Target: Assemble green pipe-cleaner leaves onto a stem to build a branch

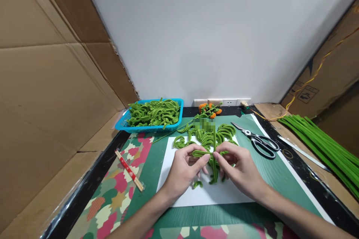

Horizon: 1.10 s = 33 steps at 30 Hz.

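Between my two hands, over the white paper (168,173), is a green fuzzy pipe cleaner (199,153) bent into a narrow loop. My left hand (186,164) pinches this loop between thumb and fingers. Close beside it, my right hand (237,162) pinches where the loop meets an upright green pipe cleaner stem (214,140). Several curled green pipe cleaner pieces (206,136) lie on the paper behind my hands. A small curled piece (198,184) rests just below my left fingers. My fingers partly hide the joint.
A blue basket (151,129) heaped with green pieces stands back left. Orange-and-green flower sprigs (209,111) lie by the wall. Black-handled scissors (259,142) are to the right, near long green stems (322,149). Wrapped chopsticks (129,170) lie left.
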Each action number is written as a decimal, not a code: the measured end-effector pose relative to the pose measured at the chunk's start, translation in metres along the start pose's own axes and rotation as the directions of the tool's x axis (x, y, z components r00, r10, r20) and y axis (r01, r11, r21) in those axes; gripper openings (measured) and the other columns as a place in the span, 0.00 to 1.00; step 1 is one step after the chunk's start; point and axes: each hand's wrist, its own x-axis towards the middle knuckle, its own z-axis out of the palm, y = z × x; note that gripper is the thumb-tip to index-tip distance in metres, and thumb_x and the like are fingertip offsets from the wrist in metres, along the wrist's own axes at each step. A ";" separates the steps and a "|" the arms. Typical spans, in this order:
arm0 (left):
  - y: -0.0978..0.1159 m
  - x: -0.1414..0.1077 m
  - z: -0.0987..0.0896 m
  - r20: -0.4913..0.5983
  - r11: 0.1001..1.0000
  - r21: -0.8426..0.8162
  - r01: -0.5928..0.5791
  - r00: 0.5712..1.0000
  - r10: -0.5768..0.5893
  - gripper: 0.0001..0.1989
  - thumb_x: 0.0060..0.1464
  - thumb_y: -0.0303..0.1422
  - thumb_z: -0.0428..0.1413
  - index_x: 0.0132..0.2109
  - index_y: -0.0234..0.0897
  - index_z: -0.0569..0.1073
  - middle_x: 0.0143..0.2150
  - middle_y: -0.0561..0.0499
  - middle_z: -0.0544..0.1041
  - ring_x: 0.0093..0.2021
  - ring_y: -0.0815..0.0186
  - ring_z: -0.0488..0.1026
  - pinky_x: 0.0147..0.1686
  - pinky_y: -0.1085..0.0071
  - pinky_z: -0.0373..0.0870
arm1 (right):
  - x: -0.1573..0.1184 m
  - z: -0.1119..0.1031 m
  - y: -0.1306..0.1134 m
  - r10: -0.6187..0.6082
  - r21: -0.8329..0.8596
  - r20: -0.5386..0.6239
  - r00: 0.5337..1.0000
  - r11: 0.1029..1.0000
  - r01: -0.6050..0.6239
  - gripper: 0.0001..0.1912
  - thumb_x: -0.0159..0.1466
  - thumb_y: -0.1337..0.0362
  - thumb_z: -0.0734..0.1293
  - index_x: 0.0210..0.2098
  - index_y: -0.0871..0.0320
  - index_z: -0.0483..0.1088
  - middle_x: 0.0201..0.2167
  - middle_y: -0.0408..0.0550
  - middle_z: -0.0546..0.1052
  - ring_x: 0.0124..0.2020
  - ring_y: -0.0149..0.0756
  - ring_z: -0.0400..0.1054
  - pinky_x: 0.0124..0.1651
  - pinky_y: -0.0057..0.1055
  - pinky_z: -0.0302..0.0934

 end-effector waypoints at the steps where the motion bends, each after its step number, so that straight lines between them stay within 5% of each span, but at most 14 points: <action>1: -0.001 0.002 -0.001 -0.009 1.000 -0.021 -0.002 1.000 0.002 0.19 0.59 0.47 0.68 0.42 0.34 0.77 0.23 0.52 0.79 0.21 0.69 0.74 0.21 0.77 0.67 | 0.001 0.000 0.000 0.016 0.027 -0.019 1.000 1.000 -0.015 0.16 0.72 0.52 0.70 0.35 0.57 0.73 0.29 0.43 0.73 0.20 0.30 0.70 0.21 0.26 0.63; 8: -0.001 0.004 -0.002 -0.002 0.994 -0.102 0.026 1.000 -0.026 0.21 0.59 0.48 0.68 0.36 0.33 0.74 0.21 0.55 0.75 0.18 0.72 0.72 0.18 0.80 0.64 | 0.001 -0.001 -0.002 0.161 0.168 0.025 0.987 0.972 -0.163 0.19 0.67 0.49 0.74 0.31 0.57 0.71 0.16 0.37 0.68 0.16 0.28 0.62 0.20 0.24 0.54; 17: -0.002 0.002 -0.001 0.112 0.985 -0.137 0.104 0.990 -0.089 0.21 0.55 0.46 0.71 0.38 0.33 0.74 0.23 0.55 0.75 0.17 0.72 0.73 0.16 0.81 0.61 | 0.003 -0.006 0.006 0.201 0.341 0.086 0.976 0.914 -0.219 0.25 0.65 0.47 0.76 0.23 0.60 0.73 0.17 0.38 0.67 0.15 0.25 0.57 0.20 0.26 0.50; 20: -0.003 0.003 -0.001 0.111 0.966 -0.215 0.145 0.986 -0.123 0.22 0.55 0.48 0.70 0.39 0.33 0.75 0.26 0.54 0.76 0.18 0.73 0.73 0.15 0.81 0.63 | 0.003 -0.008 0.002 0.155 0.340 0.060 0.986 0.926 -0.166 0.25 0.68 0.48 0.74 0.23 0.59 0.74 0.19 0.40 0.67 0.18 0.27 0.59 0.23 0.27 0.53; 26: -0.004 -0.002 -0.001 0.222 0.981 -0.135 0.142 0.969 -0.110 0.25 0.53 0.45 0.73 0.50 0.34 0.78 0.34 0.50 0.80 0.26 0.70 0.77 0.20 0.81 0.68 | 0.003 -0.007 -0.001 -0.003 0.360 -0.222 0.975 0.929 0.085 0.21 0.63 0.47 0.77 0.26 0.58 0.78 0.37 0.49 0.73 0.34 0.36 0.68 0.32 0.31 0.67; 29: -0.003 -0.004 -0.001 0.276 0.980 -0.110 0.167 0.952 -0.132 0.23 0.53 0.43 0.73 0.49 0.33 0.79 0.33 0.50 0.80 0.24 0.71 0.76 0.19 0.82 0.66 | 0.001 -0.004 0.000 0.054 0.487 -0.193 0.980 0.872 0.048 0.13 0.63 0.52 0.79 0.35 0.56 0.82 0.32 0.46 0.76 0.29 0.33 0.70 0.31 0.30 0.68; 33: -0.003 -0.001 -0.003 0.159 0.986 -0.103 0.134 0.980 -0.116 0.21 0.57 0.46 0.70 0.44 0.32 0.78 0.30 0.50 0.80 0.19 0.71 0.75 0.15 0.81 0.64 | 0.001 -0.003 0.003 0.133 0.545 -0.142 0.981 0.838 -0.034 0.12 0.63 0.56 0.79 0.39 0.57 0.82 0.27 0.46 0.80 0.27 0.35 0.74 0.31 0.30 0.70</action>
